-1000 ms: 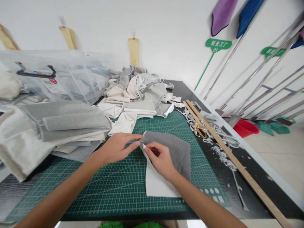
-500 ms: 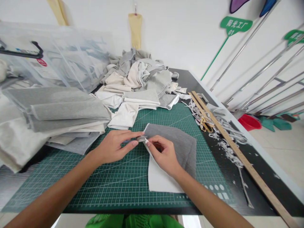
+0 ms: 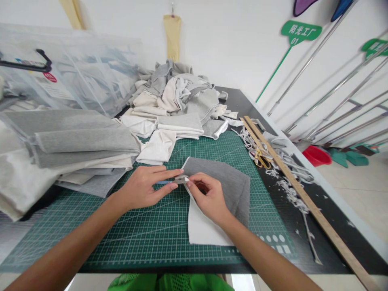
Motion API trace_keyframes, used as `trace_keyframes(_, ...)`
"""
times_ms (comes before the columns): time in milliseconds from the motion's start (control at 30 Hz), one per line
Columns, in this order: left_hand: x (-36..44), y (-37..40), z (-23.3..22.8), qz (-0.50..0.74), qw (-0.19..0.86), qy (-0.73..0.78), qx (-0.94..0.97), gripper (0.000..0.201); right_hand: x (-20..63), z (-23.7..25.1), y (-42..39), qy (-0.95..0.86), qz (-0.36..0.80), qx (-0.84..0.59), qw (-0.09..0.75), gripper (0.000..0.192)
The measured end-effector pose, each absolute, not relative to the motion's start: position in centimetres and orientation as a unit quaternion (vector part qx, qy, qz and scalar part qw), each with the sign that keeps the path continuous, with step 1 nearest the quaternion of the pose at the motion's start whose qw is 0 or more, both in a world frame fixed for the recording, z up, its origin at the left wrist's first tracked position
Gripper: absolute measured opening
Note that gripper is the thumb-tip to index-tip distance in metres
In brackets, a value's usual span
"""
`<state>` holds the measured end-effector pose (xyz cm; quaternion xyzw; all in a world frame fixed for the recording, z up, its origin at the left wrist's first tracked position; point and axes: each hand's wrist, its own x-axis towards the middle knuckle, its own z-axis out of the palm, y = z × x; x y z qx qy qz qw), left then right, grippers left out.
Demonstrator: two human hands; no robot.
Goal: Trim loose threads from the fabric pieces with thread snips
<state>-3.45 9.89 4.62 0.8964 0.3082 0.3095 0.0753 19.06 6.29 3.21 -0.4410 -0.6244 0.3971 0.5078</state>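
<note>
The left hand is flattish, thumb and straight fingers closed lightly on a small metal tool with shiny thin tips and a streak of blue; its exact shape is too small to make out. Those tips meet the cloth's edge just beside the right hand, whose thumb and curled forefinger pinch the pale border of a folded cloth. The cloth lies before the person, soft heathered grey on top, its smooth white side showing at the lower part, one corner bluntly angled.

Under it spreads a green cutting mat, ruled with a fine white grid. To the left sits a thick stack of grey and off-white fabric, folds rounded and edges uneven. Past the mat's far edge rises a rumpled heap of cloth, beside a cloudy plastic bin with a black handle.

On the right, the dark, fine-grained desk carries a long wooden ruler, gold-handled scissors and a tangle of stringy grey scraps. A limp yellow glove hangs on the white wall.
</note>
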Motion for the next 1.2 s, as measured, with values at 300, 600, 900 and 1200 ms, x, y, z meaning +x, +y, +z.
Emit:
trace_keyframes(300, -3.05, 9.65, 4.51, 0.321, 0.050, 0.303, 0.896, 0.038, 19.09, 3.23, 6.32, -0.630, 0.392, -0.439, 0.506, 0.009)
trace_keyframes(600, -2.84, 9.52, 4.57, 0.330, 0.041, 0.293, 0.897, 0.036, 19.12, 3.03, 6.38, -0.626, 0.398, -0.431, 0.513, 0.008)
trace_keyframes(900, -2.76, 9.58, 4.55, 0.328, 0.048, 0.292, 0.897, 0.035, 19.04, 2.75, 6.36, -0.620, 0.408, -0.433, 0.512, 0.006)
trace_keyframes(1200, -2.62, 9.55, 4.23, 0.325, 0.056, 0.295, 0.897, 0.034, 18.96, 3.01, 6.36, -0.624, 0.408, -0.436, 0.503, 0.006)
